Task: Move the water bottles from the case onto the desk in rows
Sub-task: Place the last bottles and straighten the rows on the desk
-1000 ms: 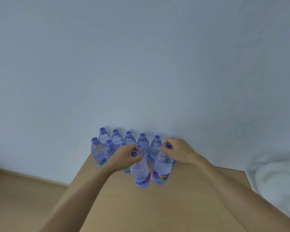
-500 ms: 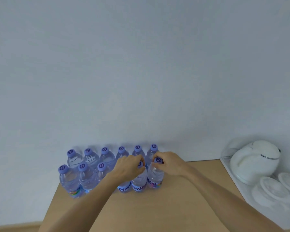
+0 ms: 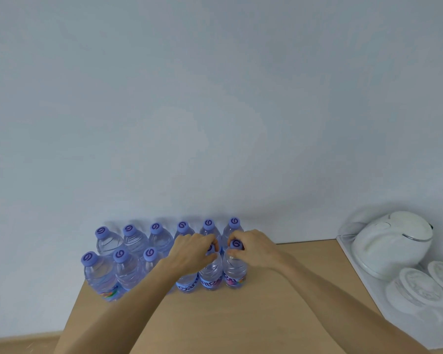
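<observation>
Both hands on front-row bottles: left hand point(image 3: 192, 251) curled around the cap of one bottle point(image 3: 210, 273), right hand point(image 3: 253, 247) gripping the neck of the end bottle point(image 3: 234, 270). Bottles stand upright in two rows on the desk point(image 3: 241, 320) against the wall point(image 3: 215, 111). White kettle point(image 3: 391, 241) sits far right.

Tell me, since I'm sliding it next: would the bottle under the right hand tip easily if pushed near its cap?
Probably somewhat. The bottle is tall and narrow, and the right hand grips its cap, so a push up there may rock it. It looks full, so likely heavy enough to stand steady. Its clear plastic wall may flex when squeezed.
</observation>
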The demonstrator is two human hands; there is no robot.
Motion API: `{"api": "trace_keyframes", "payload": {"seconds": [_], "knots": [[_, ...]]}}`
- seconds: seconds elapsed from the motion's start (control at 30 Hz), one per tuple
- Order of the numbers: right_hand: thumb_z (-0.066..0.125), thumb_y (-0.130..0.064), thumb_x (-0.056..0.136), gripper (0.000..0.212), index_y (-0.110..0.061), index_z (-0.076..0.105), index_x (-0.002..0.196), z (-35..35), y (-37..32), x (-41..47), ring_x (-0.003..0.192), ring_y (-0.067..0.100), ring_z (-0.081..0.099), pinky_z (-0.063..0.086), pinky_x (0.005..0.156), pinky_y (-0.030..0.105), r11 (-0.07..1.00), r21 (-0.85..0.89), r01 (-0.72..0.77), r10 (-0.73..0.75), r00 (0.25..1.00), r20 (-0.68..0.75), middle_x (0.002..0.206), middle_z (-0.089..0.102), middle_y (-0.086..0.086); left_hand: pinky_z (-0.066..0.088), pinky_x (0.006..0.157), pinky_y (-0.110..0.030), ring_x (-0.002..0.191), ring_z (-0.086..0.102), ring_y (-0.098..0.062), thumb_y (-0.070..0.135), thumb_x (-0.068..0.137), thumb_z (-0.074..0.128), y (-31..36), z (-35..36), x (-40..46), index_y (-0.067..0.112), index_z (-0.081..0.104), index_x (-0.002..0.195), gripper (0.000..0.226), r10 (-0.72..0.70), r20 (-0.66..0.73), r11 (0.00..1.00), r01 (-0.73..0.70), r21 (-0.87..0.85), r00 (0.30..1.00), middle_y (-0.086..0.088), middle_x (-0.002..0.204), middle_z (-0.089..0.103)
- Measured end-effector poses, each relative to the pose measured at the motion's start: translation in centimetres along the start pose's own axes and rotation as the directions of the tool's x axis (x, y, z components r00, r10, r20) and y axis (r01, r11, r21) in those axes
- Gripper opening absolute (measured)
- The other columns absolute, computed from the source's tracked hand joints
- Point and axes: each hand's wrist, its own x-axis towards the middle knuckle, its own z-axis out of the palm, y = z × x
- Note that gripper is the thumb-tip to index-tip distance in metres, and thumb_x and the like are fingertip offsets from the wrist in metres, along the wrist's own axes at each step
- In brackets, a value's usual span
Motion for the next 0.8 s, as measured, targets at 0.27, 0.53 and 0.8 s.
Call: {"api": "trace_keyframes", "payload": {"seconds": [0.27, 0.53, 0.8], "knots": [[0.059, -0.047, 0.09, 0.021, -0.028, 0.052, 0.097, 0.5, 0.0, 0.1, 0.065, 0.01, 0.052, 0.036, 0.055, 0.023, 1.0, -0.013, -0.014, 0.013, 0.999, -0.029, 0.072, 0.053, -0.011, 0.026, 0.051, -0.028, 0.068, 0.052, -0.017, 0.048, 0.089, 0.049, 0.1, -0.4, -0.3, 0.035, 0.054, 0.105, 0.021, -0.014, -0.008, 1.0, 0.014, 0.01, 1.0, 0.007, 0.085, 0.064], [0.06, -0.053, 0.087, 0.026, -0.032, 0.048, 0.095, 0.4, -0.1, -0.8, 0.063, 0.006, 0.05, 0.041, 0.06, 0.027, 0.996, 0.083, -0.032, 0.032, 0.999, 0.007, 0.073, 0.054, -0.012, 0.037, 0.059, -0.033, 0.077, 0.062, -0.024, 0.058, 0.091, 0.047, -0.3, -0.5, -0.7, 0.022, 0.044, 0.115, 0.043, -0.066, -0.022, 0.996, 0.068, 0.061, 0.998, 0.001, 0.089, 0.066], [0.027, -0.083, 0.082, 0.056, -0.039, 0.051, 0.107, -1.6, -0.9, 0.9, 0.07, 0.014, 0.057, 0.037, 0.058, 0.027, 0.989, -0.143, -0.038, 0.019, 0.991, -0.133, 0.067, 0.057, -0.014, 0.051, 0.065, -0.031, 0.066, 0.055, -0.003, 0.045, 0.092, 0.056, -3.0, -2.5, -3.2, 0.031, 0.058, 0.103, 0.017, -0.334, -0.108, 0.848, 0.249, -0.467, 0.936, 0.013, 0.074, 0.061]]}}
